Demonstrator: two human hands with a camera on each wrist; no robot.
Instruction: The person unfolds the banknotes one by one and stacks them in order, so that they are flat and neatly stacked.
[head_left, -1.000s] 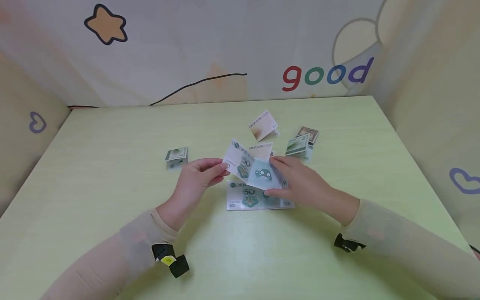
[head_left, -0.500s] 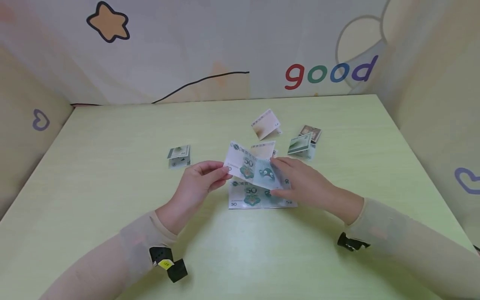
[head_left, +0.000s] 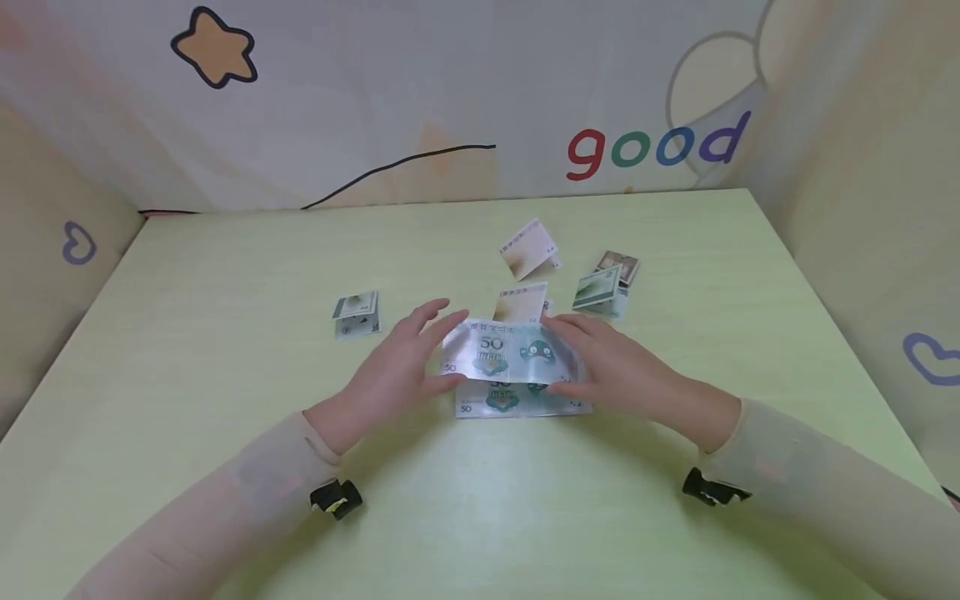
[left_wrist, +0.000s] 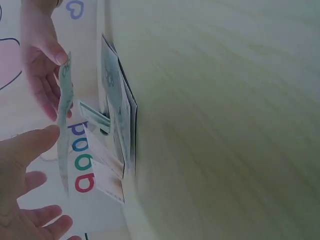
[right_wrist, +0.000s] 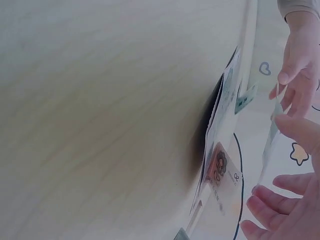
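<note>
A green-white 50 banknote (head_left: 491, 350) with a cartoon figure, like play money, hangs almost level above the table. My right hand (head_left: 626, 367) grips its right end, thumb on the near edge and fingers on the far edge. At the left end is my left hand (head_left: 397, 358), fingers spread; its thumb (left_wrist: 47, 135) is at the note's near edge in the left wrist view, while its other fingers look apart from the paper. Directly below, more 50 banknotes (head_left: 487, 408) lie flat in a stack, partly covered by the upper note.
Behind the hands, two folded pinkish-brown notes (head_left: 529, 248) stand tented. A folded green note (head_left: 597, 286) and a brown note (head_left: 626, 262) sit to the right. Another folded note (head_left: 356, 313) is on the left. A wall (head_left: 420, 100) rises behind the table's back edge.
The left hand has let go of its fingertip pinch on the note's left corner and spread along that end. The raised note has flattened and turned level. The right hand keeps its grip.
</note>
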